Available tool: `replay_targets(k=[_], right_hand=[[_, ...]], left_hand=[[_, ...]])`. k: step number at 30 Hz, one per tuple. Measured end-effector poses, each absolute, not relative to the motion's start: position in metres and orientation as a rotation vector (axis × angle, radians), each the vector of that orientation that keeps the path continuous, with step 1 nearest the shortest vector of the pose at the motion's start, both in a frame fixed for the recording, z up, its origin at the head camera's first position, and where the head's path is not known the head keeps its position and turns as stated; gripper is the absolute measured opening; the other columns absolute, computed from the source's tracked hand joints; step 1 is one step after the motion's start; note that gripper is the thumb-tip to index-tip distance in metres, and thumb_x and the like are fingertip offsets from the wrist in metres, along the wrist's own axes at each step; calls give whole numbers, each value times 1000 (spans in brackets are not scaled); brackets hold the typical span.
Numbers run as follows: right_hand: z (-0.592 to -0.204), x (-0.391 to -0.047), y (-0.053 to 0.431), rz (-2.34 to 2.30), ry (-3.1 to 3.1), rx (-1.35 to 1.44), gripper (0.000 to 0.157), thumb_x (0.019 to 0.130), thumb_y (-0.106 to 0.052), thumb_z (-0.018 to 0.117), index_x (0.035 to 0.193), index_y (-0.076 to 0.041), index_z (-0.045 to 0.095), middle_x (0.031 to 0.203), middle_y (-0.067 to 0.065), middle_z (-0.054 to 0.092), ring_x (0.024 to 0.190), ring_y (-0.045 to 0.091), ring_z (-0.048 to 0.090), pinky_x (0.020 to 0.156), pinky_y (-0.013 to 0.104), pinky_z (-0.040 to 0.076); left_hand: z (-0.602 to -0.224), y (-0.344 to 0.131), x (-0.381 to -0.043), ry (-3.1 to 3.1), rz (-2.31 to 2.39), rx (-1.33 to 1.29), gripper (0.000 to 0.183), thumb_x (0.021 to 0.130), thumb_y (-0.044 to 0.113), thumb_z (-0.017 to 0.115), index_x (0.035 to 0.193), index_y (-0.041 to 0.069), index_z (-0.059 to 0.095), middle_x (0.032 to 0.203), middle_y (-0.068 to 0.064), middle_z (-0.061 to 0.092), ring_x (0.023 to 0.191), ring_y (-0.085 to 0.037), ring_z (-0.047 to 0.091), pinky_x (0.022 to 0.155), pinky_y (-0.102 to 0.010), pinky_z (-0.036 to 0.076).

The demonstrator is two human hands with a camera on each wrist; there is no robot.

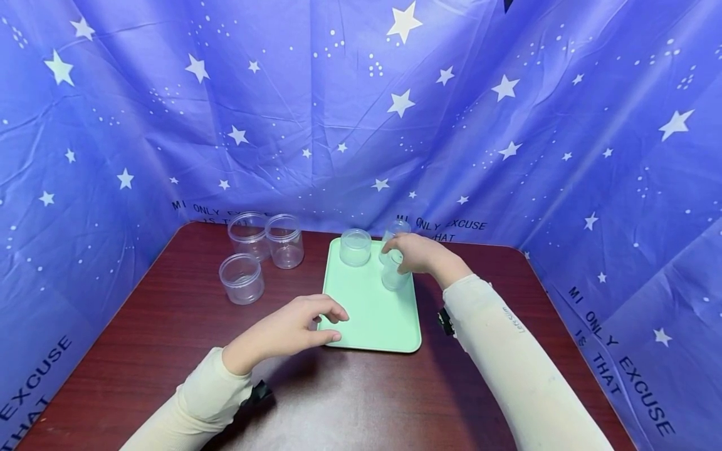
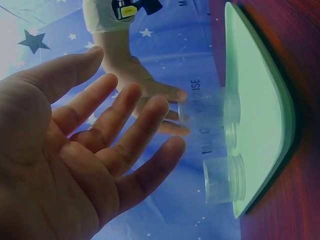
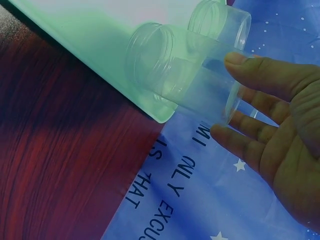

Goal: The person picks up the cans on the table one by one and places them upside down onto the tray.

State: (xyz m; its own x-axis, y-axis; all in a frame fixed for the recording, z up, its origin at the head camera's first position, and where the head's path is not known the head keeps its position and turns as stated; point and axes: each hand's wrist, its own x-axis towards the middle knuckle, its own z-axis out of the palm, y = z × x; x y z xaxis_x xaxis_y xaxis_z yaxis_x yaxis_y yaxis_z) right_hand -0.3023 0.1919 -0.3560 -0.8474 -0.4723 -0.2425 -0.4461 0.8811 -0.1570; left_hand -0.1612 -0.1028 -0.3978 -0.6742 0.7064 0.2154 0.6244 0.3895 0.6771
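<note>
My right hand reaches over the far right of a light green tray. Its thumb and fingers pinch the upper end of a clear plastic jar, which stands with its ridged rim down on the tray. Close behind it is another clear jar, partly hidden by the hand. A shorter clear jar sits at the tray's far left corner. My left hand hovers by the tray's near left edge, fingers loosely bent and holding nothing; the left wrist view shows its bare palm.
Left of the tray, three clear jars stand on the dark red wooden table: a wide tall jar, a narrower tall jar and a short jar nearer me. A blue star-patterned curtain hangs around the table's back and sides.
</note>
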Motion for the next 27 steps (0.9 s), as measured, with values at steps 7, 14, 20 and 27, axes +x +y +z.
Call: replay_targets(k=[7, 14, 20, 27], right_hand=[[-356, -301, 192, -151, 2778, -687, 60, 81, -1, 78, 139, -14, 64, 153, 13, 50, 145, 34, 43, 113, 49, 43], [-357, -300, 192, -158, 2781, -674, 61, 81, -1, 77, 139, -15, 64, 154, 13, 49, 144, 34, 45, 111, 48, 45], [-356, -300, 192, -158, 2774, -662, 62, 81, -2, 78, 139, -15, 64, 156, 15, 46, 145, 35, 42, 112, 50, 44], [-355, -302, 191, -152, 2771, -663, 61, 82, -3, 79, 139, -15, 63, 158, 16, 44, 147, 37, 39, 114, 51, 43]], left_hand=[[-397, -103, -161, 2534, 1149, 1214, 28, 94, 22, 75, 121, 13, 70, 111, 7, 69, 104, -17, 66, 76, -30, 58], [-397, -103, -161, 2528, 1153, 1221, 28, 95, 22, 74, 120, 11, 70, 111, 8, 69, 103, -16, 65, 75, -28, 57], [-398, -104, -161, 2525, 1156, 1239, 26, 95, 23, 74, 119, 14, 69, 111, 8, 69, 103, -18, 65, 75, -29, 57], [-398, -104, -161, 2530, 1155, 1250, 25, 95, 23, 74, 119, 16, 69, 110, 9, 69, 103, -18, 65, 76, -28, 57]])
